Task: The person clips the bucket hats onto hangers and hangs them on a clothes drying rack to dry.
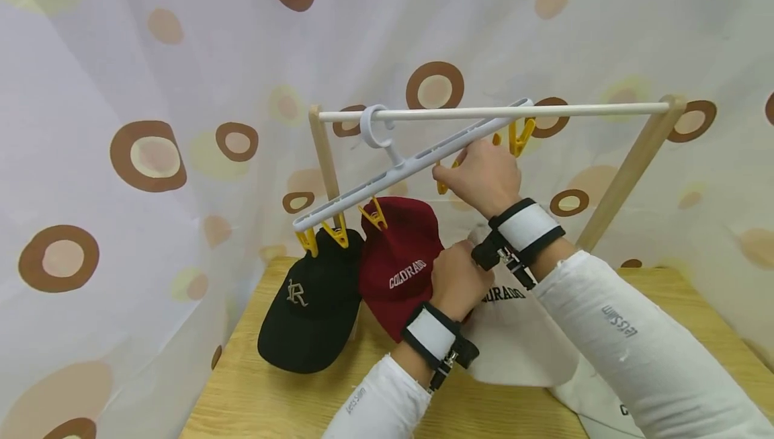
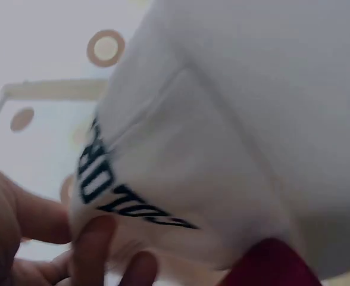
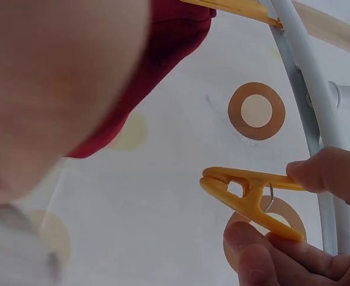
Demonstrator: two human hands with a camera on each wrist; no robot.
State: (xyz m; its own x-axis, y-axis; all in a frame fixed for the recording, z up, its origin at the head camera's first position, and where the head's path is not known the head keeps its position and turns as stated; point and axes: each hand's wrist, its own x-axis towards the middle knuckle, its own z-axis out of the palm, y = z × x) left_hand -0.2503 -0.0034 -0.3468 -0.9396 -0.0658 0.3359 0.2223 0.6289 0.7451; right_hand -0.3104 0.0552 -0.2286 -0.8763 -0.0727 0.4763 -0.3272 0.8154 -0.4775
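My left hand grips the cream cap by its crown; in the left wrist view the fingers curl against the cloth beside the dark lettering. Above it, my right hand pinches the handles of a yellow clip on the white hanger. Nothing sits between that clip's tips, which are apart from the cap. The hanger hooks over the white rail and tilts down at its left. From its low end hang a black cap and a maroon cap, held by yellow clips.
A wooden-legged stand carries the rail over the wooden table. Another yellow clip hangs near the hanger's raised right end. A second pale cap lies at the table's front right, partly behind my right sleeve. A patterned curtain stands behind.
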